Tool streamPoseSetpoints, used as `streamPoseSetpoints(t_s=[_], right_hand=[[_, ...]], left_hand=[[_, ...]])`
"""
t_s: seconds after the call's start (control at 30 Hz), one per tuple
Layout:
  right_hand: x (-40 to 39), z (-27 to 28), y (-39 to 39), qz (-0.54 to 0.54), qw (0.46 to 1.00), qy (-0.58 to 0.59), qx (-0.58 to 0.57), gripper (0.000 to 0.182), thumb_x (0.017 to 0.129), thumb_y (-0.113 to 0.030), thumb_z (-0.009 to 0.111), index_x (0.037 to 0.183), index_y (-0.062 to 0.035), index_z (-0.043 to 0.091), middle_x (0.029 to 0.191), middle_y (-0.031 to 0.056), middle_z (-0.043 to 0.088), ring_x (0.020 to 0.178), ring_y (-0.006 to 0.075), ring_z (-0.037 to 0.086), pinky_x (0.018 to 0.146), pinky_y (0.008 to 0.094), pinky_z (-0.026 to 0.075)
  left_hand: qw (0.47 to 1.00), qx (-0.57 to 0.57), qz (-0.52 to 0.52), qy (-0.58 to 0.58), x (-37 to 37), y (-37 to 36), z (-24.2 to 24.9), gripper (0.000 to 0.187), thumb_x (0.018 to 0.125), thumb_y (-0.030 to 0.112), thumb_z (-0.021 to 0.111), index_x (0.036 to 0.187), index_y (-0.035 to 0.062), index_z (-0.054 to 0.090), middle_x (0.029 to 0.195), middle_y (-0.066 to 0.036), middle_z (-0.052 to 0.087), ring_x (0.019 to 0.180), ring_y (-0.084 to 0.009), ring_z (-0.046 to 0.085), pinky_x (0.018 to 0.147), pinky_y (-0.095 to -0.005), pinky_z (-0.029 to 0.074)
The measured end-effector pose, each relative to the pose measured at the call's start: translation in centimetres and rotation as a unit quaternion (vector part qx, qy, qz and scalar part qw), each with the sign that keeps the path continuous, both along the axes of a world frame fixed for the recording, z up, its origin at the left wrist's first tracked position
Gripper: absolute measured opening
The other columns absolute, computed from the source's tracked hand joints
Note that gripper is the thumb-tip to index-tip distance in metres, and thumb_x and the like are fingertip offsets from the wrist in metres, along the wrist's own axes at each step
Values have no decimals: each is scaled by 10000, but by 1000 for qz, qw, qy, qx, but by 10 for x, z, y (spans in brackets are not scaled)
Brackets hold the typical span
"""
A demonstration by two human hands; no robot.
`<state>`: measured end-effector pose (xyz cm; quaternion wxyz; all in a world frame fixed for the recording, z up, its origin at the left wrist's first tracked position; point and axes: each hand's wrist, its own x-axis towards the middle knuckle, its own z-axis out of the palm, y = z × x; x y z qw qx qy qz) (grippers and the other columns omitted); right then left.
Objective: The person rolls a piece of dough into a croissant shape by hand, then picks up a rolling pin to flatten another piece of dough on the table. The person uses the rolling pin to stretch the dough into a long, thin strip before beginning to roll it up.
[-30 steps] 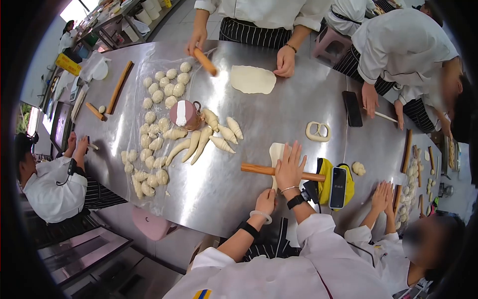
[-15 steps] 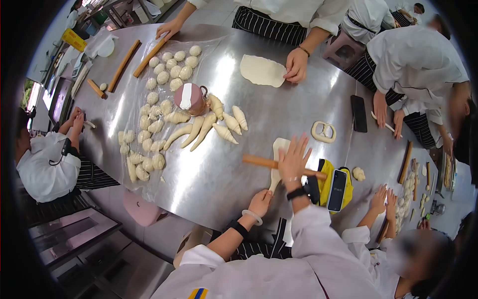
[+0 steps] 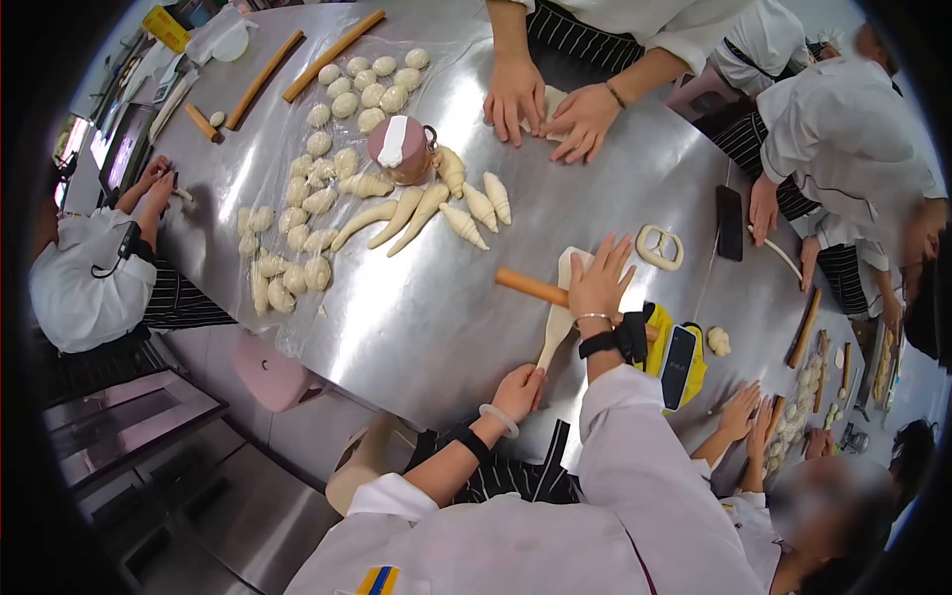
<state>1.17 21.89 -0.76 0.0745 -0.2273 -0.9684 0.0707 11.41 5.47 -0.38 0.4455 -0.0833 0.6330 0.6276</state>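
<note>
My left hand [image 3: 518, 392] pinches the narrow lower end of a long flat piece of dough [image 3: 557, 325] on the steel table. My right hand [image 3: 598, 280] lies flat, fingers spread, on a wooden rolling pin [image 3: 531, 287] that crosses the dough near its wide upper end. The palm hides the pin's middle, and its right end passes under my wrist. To the right sit a pretzel-shaped piece of dough [image 3: 658, 247] and a yellow pouch [image 3: 697, 383] with a phone [image 3: 679, 367] on it.
Shaped dough rolls [image 3: 463, 226], a lidded container [image 3: 402, 149] and several dough balls [image 3: 373, 96] on plastic lie left of centre. Across the table, a co-worker's hands [image 3: 545, 109] handle dough. Other co-workers' hands are at the right. A black phone [image 3: 729, 223] lies there too.
My view has shifted a little. The rolling pin sits slightly farther from my left hand along the dough. Across the table, the co-worker's second hand has left a rolling pin and joined the first at the dough.
</note>
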Motion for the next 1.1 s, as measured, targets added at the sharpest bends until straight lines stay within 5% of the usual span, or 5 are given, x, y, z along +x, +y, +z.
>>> streamPoseSetpoints(t_s=[0.4, 0.6, 0.8, 0.93, 1.1], right_hand=[[20, 8, -19, 12, 999, 12, 39, 722, 890, -412, 511, 1415, 24, 277, 1503, 222, 204, 1395, 352, 191, 1095, 535, 188], [166, 11, -74, 84, 984, -114, -104, 766, 859, -374, 564, 1424, 39, 252, 1520, 200, 175, 1409, 364, 148, 1118, 520, 123], [56, 7, -28, 62, 998, 13, 28, 705, 887, -388, 526, 1399, 43, 305, 1504, 190, 227, 1392, 351, 196, 1121, 496, 160], [172, 10, -73, 115, 987, -34, -110, 718, 835, -278, 591, 1414, 18, 287, 1504, 168, 241, 1399, 340, 196, 1121, 493, 164], [158, 19, -27, 139, 988, -52, -48, 404, 809, -127, 588, 1209, -79, 557, 1185, 89, 531, 1137, 280, 468, 948, 437, 328]], left_hand=[[998, 30, 37, -28, 25, -18, -4, 320, 993, 293, 410, 858, 36, 545, 604, -15, 517, 461, -106, 488, 432, -237, 384], [998, 48, 27, -5, 30, -30, -6, 316, 996, 290, 404, 854, 42, 541, 606, -15, 535, 460, -106, 517, 416, -222, 383], [998, 52, 9, -17, 33, -33, -8, 292, 1001, 275, 392, 889, 44, 531, 603, -28, 553, 464, -117, 540, 416, -216, 396], [997, 67, 36, -29, 31, -34, -12, 289, 997, 273, 403, 886, 41, 535, 598, -29, 553, 466, -125, 544, 420, -224, 398], [995, 62, 53, -50, 31, -32, -12, 285, 991, 274, 419, 893, 36, 540, 598, -27, 553, 474, -127, 553, 418, -227, 391]])
